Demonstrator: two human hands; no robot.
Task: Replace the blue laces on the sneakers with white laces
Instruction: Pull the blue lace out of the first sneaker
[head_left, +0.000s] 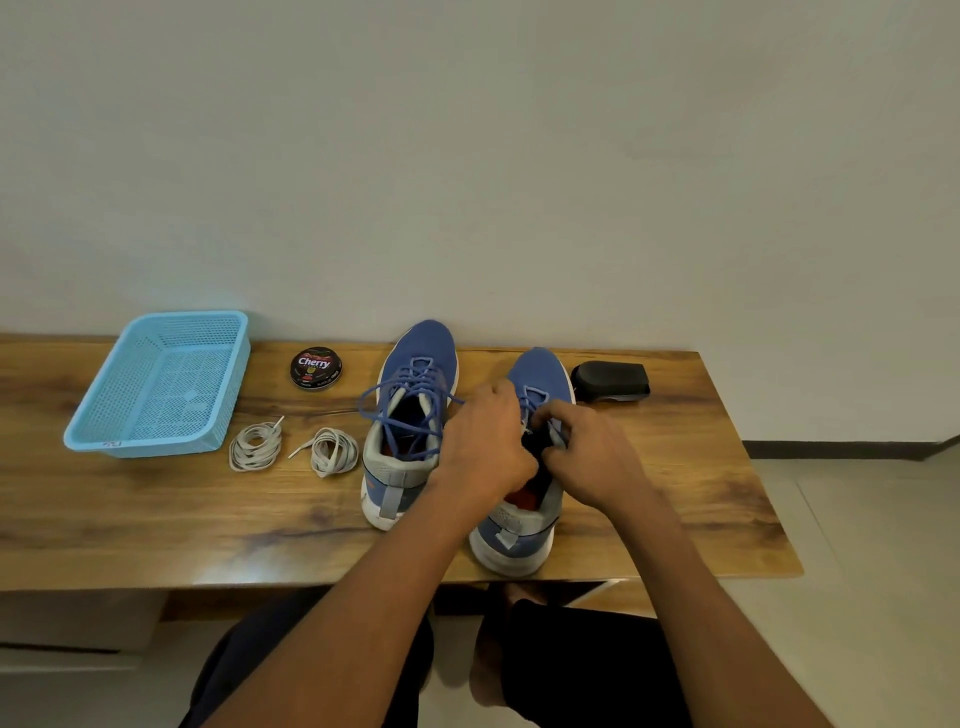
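Two blue sneakers stand on the wooden table, toes toward the wall. The left sneaker (415, 364) has its blue lace (387, 413) loosened in wide loops. Over the right sneaker (537, 371), my left hand (485, 441) and my right hand (592, 457) meet at the tongue, fingers curled and pinching its blue lace (537, 397). The knot itself is hidden by my fingers. Two coiled white laces (255, 446) (332, 451) lie left of the sneakers.
A light blue plastic basket (106, 430) sits at the far left. A round tin of shoe polish (316, 368) lies behind the white laces. A black brush (612, 381) rests at the back right, near the table's right edge (748, 467).
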